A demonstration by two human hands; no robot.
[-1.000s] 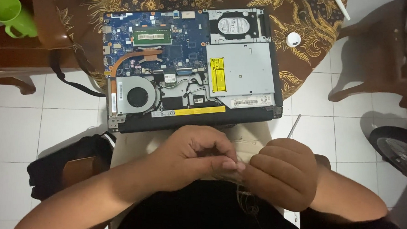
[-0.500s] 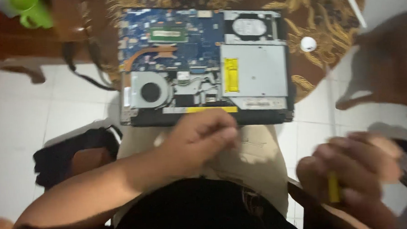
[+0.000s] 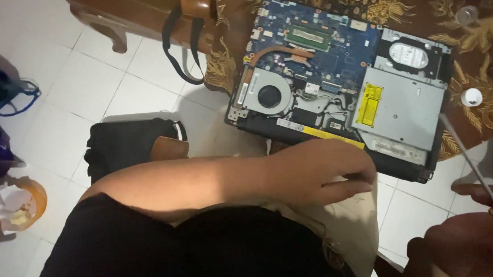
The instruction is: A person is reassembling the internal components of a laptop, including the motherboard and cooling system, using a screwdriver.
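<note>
An opened laptop (image 3: 406, 109) lies bottom-up on a patterned brown tablecloth, showing a blue circuit board (image 3: 331, 51), a round fan (image 3: 269, 96), a hard drive and a silver optical drive with a yellow sticker. My left hand (image 3: 325, 174) rests just in front of the laptop's near edge on a beige cloth (image 3: 355, 228) over my lap. Its fingers are pinched together, and anything between them is too small to see. My right hand (image 3: 472, 239) is at the lower right, gripping a screwdriver (image 3: 469, 156) whose thin metal shaft points up towards the laptop's right corner.
A black bag (image 3: 130, 143) sits on the white tiled floor at my left. A dark strap (image 3: 190, 47) hangs from the wooden table edge. Two small white caps (image 3: 471, 96) lie on the cloth right of the laptop. An orange bowl (image 3: 36, 200) stands far left.
My hands were together over my lap; the right hand has drawn away to the lower right with the screwdriver. The left hand stays by the laptop's front edge. The view has swung left.
</note>
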